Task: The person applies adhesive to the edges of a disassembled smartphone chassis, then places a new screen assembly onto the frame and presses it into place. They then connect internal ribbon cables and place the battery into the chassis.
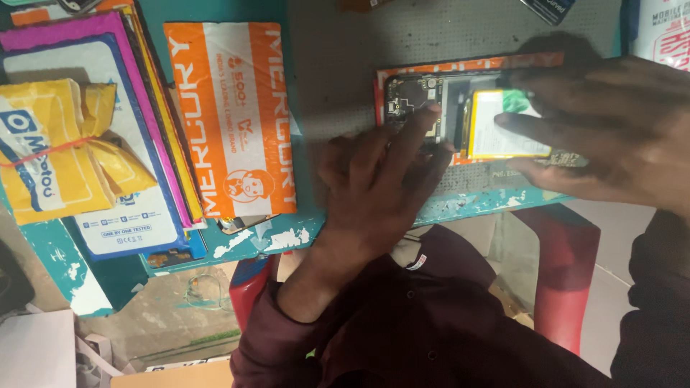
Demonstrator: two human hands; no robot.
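Opened phone lying back-off on the grey mat, both hands on it.

The phone sits toward two o'clock on the bench, its dark circuit board bared at the nine o'clock end and a yellow-edged battery filling the three o'clock half. It looks light, thin and stiff, yet fragile: I would judge the board no place to press, the battery soft enough to dent, and the outer frame edges the safe grip. The left hand comes up from six o'clock, fingers spread narrow, tips resting on the board end and holding nothing. The right hand lies flat and wide from three o'clock, fingertips on the battery. An orange printed packet lies at nine o'clock, with a yellow banded bundle on stacked packets beyond it.
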